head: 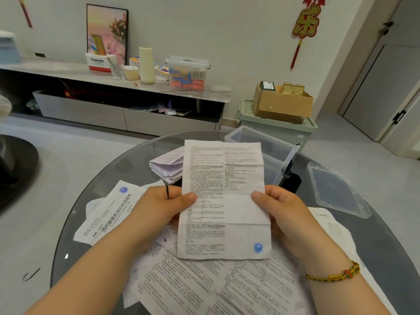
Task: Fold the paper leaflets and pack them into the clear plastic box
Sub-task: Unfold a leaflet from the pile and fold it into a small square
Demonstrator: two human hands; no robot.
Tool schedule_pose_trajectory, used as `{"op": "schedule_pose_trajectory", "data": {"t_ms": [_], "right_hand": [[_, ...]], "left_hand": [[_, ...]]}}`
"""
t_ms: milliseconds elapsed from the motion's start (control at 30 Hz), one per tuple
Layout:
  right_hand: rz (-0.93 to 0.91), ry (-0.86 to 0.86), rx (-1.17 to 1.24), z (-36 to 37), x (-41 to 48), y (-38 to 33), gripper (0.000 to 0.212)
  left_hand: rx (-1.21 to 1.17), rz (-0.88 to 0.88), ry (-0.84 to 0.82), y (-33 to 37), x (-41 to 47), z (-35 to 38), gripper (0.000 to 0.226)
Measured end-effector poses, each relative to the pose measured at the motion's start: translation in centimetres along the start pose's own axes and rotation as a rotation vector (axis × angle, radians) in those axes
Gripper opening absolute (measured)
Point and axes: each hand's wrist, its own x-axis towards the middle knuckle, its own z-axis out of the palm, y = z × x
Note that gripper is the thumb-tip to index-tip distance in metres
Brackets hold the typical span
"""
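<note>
- Both hands are up over the round glass table [106,169], holding 1 opened-out white paper leaflet with small print and crease lines [223,178] upright, facing the camera.
- The left hand [159,208] pinches the sheet's left edge, thumb on the front. The right hand [281,212] does the same on the right edge. So the 2 hands are apart with the sheet stretched between them.
- The clear rectangular plastic box [285,155] sits open on the table just behind the sheet, off to the right.
- A flat clear plastic lid [336,192] lies further right, near the table's edge.
- A small pile of folded leaflets [167,167] sits left of the box, partly hidden by the held sheet.
- Loads more unfolded printed sheets [181,287] lie spread flat under the hands.
- There's a braided multicoloured bracelet [334,275] on the right wrist.
</note>
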Motion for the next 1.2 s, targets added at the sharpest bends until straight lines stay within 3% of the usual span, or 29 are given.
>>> {"op": "schedule_pose_trajectory", "data": {"t_ms": [133, 233, 467, 700, 867, 1100, 1200], "right_hand": [[0.023, -0.080, 0.016, 0.1, -0.1, 0.2, 0.019], [0.037, -0.083, 0.026, -0.1, 0.0, 0.3, 0.020], [0.072, -0.119, 0.155, -0.1, -0.2, -0.1, 0.026], [0.060, -0.081, 0.163, -0.1, -0.2, -0.3, 0.030], [0.085, -0.054, 0.187, 0.0, -0.6, -0.7, 0.024], [0.043, -0.022, 0.197, -0.1, -0.1, -0.3, 0.016], [0.054, -0.138, 0.306, -0.2, -0.1, -0.2, 0.041]], "left_hand": [[-0.030, -0.003, 0.002, -0.1, 0.2, -0.2, 0.032], [-0.062, 0.009, -0.015, -0.2, 0.3, -0.5, 0.023], [-0.341, -0.065, -0.097, 0.1, 0.2, -0.8, 0.026], [-0.423, -0.083, -0.039, 0.6, 0.0, -0.5, 0.030], [-0.393, -0.070, -0.055, 0.5, 0.0, -0.5, 0.052], [-0.261, -0.019, -0.003, 0.3, 0.0, 0.1, 0.016], [-0.259, 0.025, 0.059, 0.1, 0.1, 0.1, 0.024]]}}
